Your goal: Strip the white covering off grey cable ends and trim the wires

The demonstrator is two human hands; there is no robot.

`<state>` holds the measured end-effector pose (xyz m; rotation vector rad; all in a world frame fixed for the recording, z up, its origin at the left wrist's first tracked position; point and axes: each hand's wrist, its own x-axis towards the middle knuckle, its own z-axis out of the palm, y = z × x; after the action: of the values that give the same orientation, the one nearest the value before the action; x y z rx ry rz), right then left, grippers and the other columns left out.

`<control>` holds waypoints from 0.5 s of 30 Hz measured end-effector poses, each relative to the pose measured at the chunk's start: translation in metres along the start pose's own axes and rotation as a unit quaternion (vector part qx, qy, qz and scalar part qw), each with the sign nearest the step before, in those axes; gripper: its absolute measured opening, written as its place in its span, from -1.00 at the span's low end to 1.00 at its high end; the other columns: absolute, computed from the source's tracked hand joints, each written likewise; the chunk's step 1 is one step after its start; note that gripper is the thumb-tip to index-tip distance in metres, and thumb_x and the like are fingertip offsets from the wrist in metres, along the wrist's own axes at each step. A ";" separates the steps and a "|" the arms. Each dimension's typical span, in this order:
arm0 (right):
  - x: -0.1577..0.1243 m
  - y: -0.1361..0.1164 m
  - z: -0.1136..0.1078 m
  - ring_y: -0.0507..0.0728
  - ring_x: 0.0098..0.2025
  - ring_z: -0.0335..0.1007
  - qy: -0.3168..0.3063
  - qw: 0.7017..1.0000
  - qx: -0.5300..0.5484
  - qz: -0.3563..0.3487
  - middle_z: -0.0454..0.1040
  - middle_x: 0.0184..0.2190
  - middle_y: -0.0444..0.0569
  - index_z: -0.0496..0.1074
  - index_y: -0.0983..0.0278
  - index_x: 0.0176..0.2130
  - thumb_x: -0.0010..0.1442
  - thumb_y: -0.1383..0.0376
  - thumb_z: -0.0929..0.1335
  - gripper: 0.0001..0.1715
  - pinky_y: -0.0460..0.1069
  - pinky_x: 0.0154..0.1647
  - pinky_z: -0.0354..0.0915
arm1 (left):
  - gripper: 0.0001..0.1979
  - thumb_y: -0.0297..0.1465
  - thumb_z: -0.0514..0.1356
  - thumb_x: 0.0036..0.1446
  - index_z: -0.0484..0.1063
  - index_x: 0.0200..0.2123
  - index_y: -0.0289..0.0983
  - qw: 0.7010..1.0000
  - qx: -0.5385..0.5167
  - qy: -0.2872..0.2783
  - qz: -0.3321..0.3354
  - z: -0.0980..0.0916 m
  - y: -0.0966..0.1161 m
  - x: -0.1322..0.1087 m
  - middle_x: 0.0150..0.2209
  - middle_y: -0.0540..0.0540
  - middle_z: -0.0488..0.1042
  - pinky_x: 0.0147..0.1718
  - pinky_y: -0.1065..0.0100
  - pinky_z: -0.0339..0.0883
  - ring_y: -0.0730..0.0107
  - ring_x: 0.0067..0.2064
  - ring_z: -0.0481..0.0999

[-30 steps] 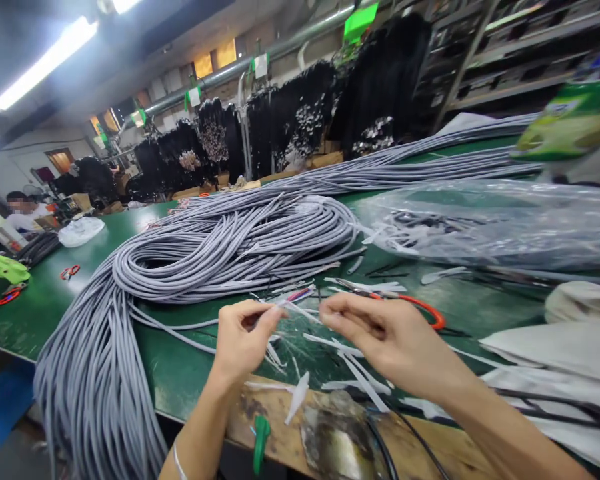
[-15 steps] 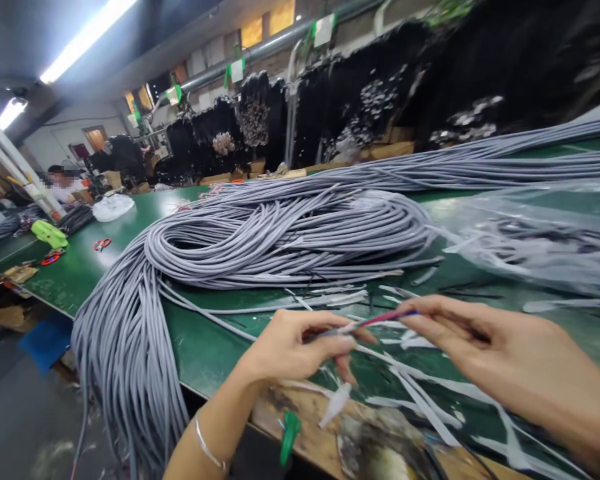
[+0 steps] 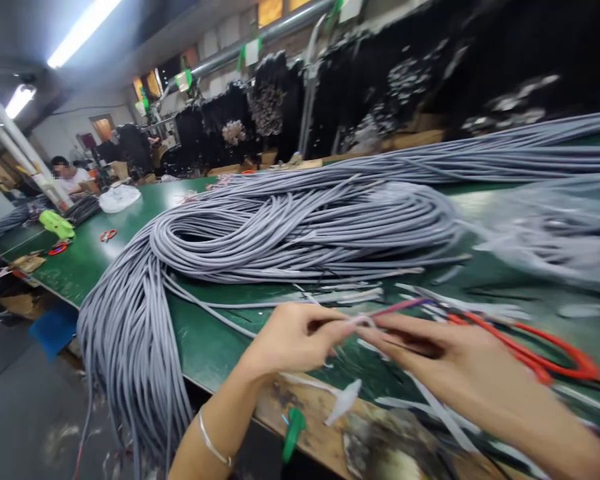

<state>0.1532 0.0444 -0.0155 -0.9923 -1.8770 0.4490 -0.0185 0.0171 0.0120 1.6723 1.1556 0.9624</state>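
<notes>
My left hand is closed in a pinch around the stripped end of a grey cable. Red and purple wires stick out of that end, pointing right. My right hand meets the left at the fingertips, pinching a whitish strand at the base of the wires. Just beyond the right hand are red-handled scissors; their blades lie near the wire tips, and part of them is hidden by the hand.
Grey cables lie in a big looped bundle on the green table, some hanging off its front edge. White scraps are strewn around my hands. A plastic bag lies at right. A person sits far left.
My right hand has moved left from the wire tips to the left fingertips. The scissors, out of sight before, now show beyond it. The view has shifted slightly.
</notes>
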 end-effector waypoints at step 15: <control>0.012 -0.023 -0.034 -0.01 -0.63 0.28 0.053 0.977 -0.145 -0.150 0.40 -0.68 -0.12 0.38 0.25 -0.63 0.13 0.36 0.22 -0.65 -0.11 -0.58 0.08 | -0.80 -0.46 0.09 0.13 0.52 -0.34 -0.32 0.923 0.215 0.061 0.313 0.014 -0.003 0.003 -0.42 -0.13 0.50 -0.40 0.43 0.34 0.40 -0.40 0.45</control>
<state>0.1694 0.0369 0.0236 -0.8793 -1.9868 -0.0591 -0.0059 0.0174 0.0045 2.4575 0.9644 1.2748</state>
